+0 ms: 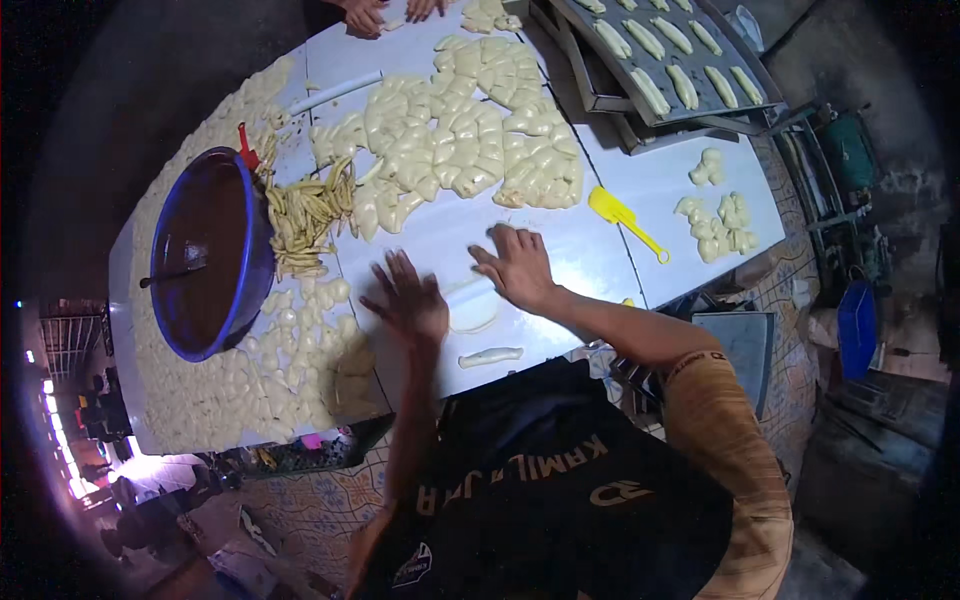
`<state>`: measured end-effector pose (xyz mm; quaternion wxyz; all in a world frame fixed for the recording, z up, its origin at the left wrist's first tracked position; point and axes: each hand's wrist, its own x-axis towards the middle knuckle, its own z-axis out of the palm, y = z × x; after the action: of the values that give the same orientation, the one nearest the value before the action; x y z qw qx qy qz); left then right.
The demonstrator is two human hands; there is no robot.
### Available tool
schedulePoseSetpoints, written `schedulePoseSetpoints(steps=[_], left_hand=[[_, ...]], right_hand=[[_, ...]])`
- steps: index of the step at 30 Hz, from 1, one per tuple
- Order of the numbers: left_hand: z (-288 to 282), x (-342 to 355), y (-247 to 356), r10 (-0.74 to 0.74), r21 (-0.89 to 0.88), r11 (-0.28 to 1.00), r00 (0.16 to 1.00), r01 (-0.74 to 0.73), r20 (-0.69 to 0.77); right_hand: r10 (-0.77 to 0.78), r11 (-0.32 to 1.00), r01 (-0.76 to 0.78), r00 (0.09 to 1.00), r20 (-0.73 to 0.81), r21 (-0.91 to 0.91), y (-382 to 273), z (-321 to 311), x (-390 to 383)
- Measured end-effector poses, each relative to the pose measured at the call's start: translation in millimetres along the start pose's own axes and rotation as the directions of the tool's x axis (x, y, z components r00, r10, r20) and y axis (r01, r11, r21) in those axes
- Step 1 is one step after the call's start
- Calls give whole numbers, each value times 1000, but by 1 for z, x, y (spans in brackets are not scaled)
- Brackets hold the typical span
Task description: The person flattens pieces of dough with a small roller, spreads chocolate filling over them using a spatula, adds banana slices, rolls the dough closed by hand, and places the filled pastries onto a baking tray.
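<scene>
My left hand [408,300] lies palm down over the white tabletop with its fingers spread. My right hand [518,268] is also flat and spread, to the right and slightly farther off. Between my palms stretches a pale strip [468,293]; whether it is dough or a thin rolling pin I cannot make out. Just nearer is a flat, thin piece of dough [473,316]. Closer to the table's front edge rests a rolled-up dough log [490,357]. Many soft, pale dough portions [460,135] spread beyond my hands.
At left stands a blue basin [268,262] of brown filling, beside a red scoop [246,150] and yellowish strips [305,220]. A white rod [335,91] lies farther off. To the right are a yellow scraper [625,218] and a tray [640,100] of dough logs. Another person's hands [385,14] work opposite.
</scene>
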<state>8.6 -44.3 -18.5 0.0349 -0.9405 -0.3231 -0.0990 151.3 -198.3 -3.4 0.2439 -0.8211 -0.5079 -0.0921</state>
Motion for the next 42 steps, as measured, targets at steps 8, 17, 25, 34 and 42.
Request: schedulePoseSetpoints(steps=[8, 17, 25, 34, 42], left_hand=[[-6, 126, -8, -49, -69, 997, 973, 34, -226], [-46, 70, -11, 395, -541, 793, 912, -279, 108], [-30, -9, -26, -24, -376, 926, 989, -33, -146], [-39, -100, -42, -210, -220, 953, 978, 208, 11], [-14, -98, -38, -219, -326, 925, 975, 196, -35]], right_hand=[[198, 980, -196, 979, 54, -33, 5, 6, 70], [471, 882, -471, 874, -120, 35, 108, -75, 12], [443, 874, -474, 868, 224, 105, 230, -72, -85], [12, 754, -299, 896, 443, 585, -36, -62, 138], [-284, 918, 29, 742, 607, 394, -259, 49, 314]])
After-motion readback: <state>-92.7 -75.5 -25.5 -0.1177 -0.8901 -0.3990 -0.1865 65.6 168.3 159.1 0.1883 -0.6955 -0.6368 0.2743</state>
